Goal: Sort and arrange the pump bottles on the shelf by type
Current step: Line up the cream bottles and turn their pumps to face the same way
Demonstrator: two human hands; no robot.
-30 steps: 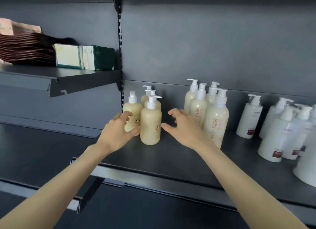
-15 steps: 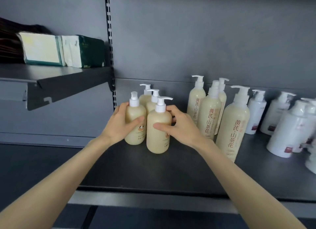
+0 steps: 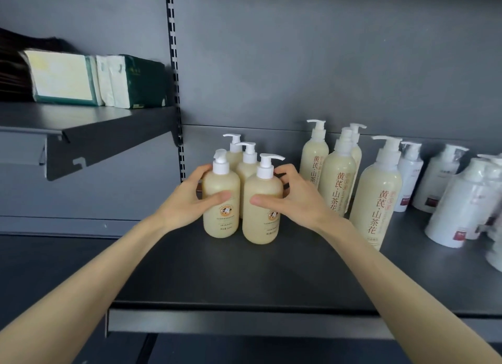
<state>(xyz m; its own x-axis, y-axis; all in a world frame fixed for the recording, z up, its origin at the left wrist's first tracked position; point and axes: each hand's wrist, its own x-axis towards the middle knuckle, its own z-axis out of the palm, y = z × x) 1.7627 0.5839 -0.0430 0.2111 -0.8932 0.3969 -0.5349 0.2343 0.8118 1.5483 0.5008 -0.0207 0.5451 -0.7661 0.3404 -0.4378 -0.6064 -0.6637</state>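
Observation:
Several short cream pump bottles stand clustered on the dark shelf. My left hand grips the front-left short bottle, thumb across its front. My right hand grips the front-right short bottle, thumb on its front and fingers behind it. Two more short bottles stand behind these. To the right stands a group of tall cream bottles with red lettering. Further right are several white pump bottles.
A higher shelf at the left carries green and white tissue packs and dark stacked items. A slotted upright rail runs down the grey back wall. The shelf's front lip is just below my forearms.
Both hands moved in from open reaching poses and closed round the two front short bottles. The view came closer and shifted right.

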